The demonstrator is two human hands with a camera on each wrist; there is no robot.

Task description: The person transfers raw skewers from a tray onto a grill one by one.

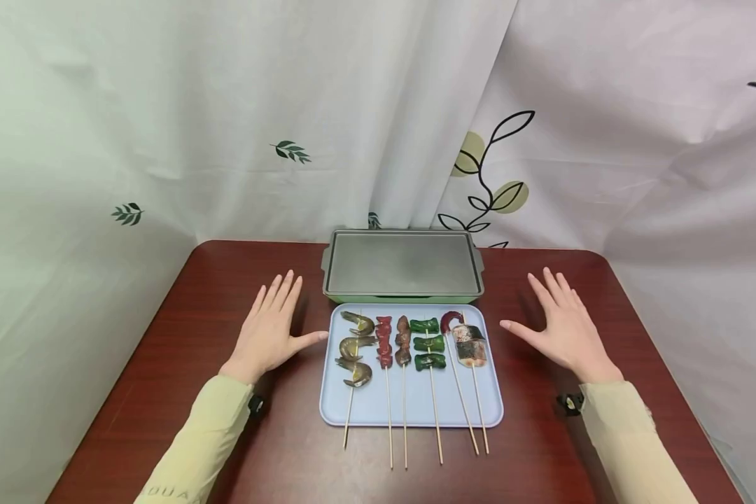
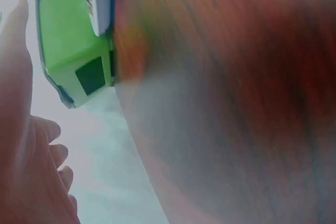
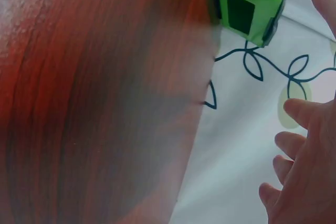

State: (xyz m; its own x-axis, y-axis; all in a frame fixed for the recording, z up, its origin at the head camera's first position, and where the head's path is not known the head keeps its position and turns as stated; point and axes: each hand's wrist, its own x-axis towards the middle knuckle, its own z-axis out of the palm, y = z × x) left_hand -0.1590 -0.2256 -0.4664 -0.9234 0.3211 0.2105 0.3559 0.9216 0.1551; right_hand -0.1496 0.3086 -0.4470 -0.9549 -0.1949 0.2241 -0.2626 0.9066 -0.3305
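My left hand (image 1: 267,332) is spread flat with straight fingers left of a light-blue tray (image 1: 378,413), its thumb tip close to the tray's rim. On the tray's other side, my right hand (image 1: 565,330) has its fingers spread too, thumb toward the tray. Neither hand holds anything. Several skewers lie side by side on the tray: shrimp (image 1: 356,348) at the left, red meat chunks (image 1: 384,341), browner meat (image 1: 403,341), green pepper pieces (image 1: 430,344), a dark-red curled piece (image 1: 451,321) and dark-skinned fish chunks (image 1: 470,346). Their sticks overhang the tray's near edge.
Directly behind the tray stands a green electric grill (image 2: 68,35) with a flat grey plate (image 1: 403,262). Both sit on a dark-red wooden table (image 1: 164,364) with rounded far corners. A white curtain (image 1: 353,105) with leaf prints hangs around the table's back and sides.
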